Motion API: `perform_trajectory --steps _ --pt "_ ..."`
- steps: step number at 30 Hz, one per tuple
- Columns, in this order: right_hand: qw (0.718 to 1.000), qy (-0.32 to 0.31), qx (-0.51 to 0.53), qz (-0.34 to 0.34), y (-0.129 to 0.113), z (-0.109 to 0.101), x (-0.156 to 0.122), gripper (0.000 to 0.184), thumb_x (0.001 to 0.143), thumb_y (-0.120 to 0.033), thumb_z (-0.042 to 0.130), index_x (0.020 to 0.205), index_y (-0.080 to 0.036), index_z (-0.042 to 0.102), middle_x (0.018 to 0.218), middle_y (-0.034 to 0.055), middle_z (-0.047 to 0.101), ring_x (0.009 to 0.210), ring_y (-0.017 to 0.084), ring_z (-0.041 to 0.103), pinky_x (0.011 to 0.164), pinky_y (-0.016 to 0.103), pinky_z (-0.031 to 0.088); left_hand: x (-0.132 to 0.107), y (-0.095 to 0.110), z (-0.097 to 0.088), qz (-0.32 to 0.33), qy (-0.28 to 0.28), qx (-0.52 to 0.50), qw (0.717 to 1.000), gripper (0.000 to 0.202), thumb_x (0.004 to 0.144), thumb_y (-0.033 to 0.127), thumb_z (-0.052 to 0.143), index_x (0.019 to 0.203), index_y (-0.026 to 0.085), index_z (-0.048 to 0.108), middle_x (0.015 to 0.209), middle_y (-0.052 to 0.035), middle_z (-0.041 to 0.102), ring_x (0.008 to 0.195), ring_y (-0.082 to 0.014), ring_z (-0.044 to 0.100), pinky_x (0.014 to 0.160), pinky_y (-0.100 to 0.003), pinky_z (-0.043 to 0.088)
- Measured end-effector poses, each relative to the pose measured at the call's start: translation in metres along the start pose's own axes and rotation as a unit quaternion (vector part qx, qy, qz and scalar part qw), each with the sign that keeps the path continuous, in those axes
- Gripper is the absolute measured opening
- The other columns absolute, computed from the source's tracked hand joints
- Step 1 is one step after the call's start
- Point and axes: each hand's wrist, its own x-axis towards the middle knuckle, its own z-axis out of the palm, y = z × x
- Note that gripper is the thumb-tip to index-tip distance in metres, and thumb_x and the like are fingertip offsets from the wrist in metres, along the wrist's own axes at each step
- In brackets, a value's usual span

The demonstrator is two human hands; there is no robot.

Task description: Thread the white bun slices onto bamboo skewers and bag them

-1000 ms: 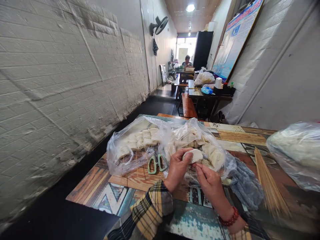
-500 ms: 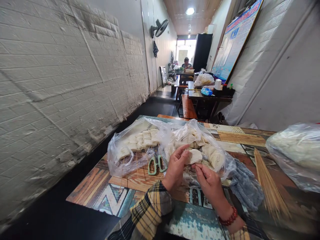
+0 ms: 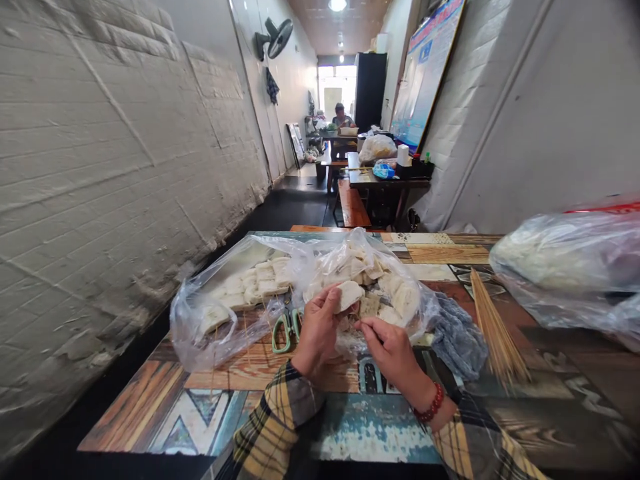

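My left hand (image 3: 320,328) is closed on a flat, off-white spongy food piece (image 3: 349,295), pinched between thumb and fingers. Just below and to the right, my right hand (image 3: 393,347) makes a pinch; whatever sits between its fingertips is too small to make out. Behind both hands, an open clear plastic bag (image 3: 327,257) holds loose pieces of the same food (image 3: 403,293). To the left, several similar pieces (image 3: 250,283) lie in rows on clear plastic, with thin sticks poking out toward me. Green-handled scissors (image 3: 281,335) rest beside my left hand, partly hidden by it.
A bundle of thin bamboo skewers (image 3: 495,327) and a grey cloth (image 3: 457,337) lie right of my hands on the patterned table (image 3: 135,400). A full plastic bag (image 3: 555,267) stands at far right. Beyond are benches (image 3: 353,203), another laden table (image 3: 390,180) and a seated person (image 3: 341,119).
The whole view has shifted, so the scene sits further left. My left hand has raised and tilted the food piece, while my right hand stays pinched, slightly further from it.
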Motion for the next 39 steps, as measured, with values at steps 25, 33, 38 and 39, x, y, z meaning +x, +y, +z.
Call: perform_trajectory --steps 25,33,38,39 --pt "0.987 0.148 0.059 0.02 0.007 -0.026 0.019 0.027 0.096 -0.023 0.044 0.095 -0.022 0.072 0.085 0.0044 0.077 0.078 0.018 0.072 0.072 0.029 0.055 0.008 -0.004 0.014 0.026 -0.076 0.116 0.99 0.042 0.082 0.05 0.064 0.113 0.021 0.066 0.108 -0.0066 0.07 0.09 -0.0181 0.067 0.087 -0.034 0.051" --pt "0.97 0.227 0.081 0.035 0.01 -0.046 0.024 0.027 0.096 -0.025 0.045 0.094 -0.023 0.071 0.091 0.0048 0.078 0.083 0.02 0.073 0.075 0.03 0.055 0.04 -0.032 0.068 0.187 -0.209 0.522 0.806 0.008 0.074 0.023 0.066 0.075 0.018 0.073 0.084 -0.0097 0.073 0.087 -0.0259 0.063 0.088 -0.04 0.046" --pt "0.965 0.25 0.069 0.04 0.01 -0.045 0.024 0.028 0.095 -0.026 0.045 0.093 -0.02 0.072 0.088 0.0091 0.078 0.081 0.023 0.073 0.072 0.033 0.055 0.046 -0.048 0.087 0.205 -0.233 0.54 0.782 0.008 0.067 0.016 0.066 0.063 0.022 0.069 0.077 -0.0093 0.071 0.085 -0.0272 0.061 0.095 -0.044 0.042" --pt "0.965 0.251 0.068 0.04 0.011 -0.045 0.024 0.028 0.094 -0.027 0.045 0.093 -0.02 0.073 0.088 0.0095 0.078 0.081 0.023 0.073 0.072 0.033 0.055 0.045 -0.049 0.087 0.207 -0.234 0.541 0.781 0.008 0.068 0.016 0.065 0.064 0.022 0.069 0.078 -0.0092 0.07 0.085 -0.027 0.061 0.096 -0.044 0.042"
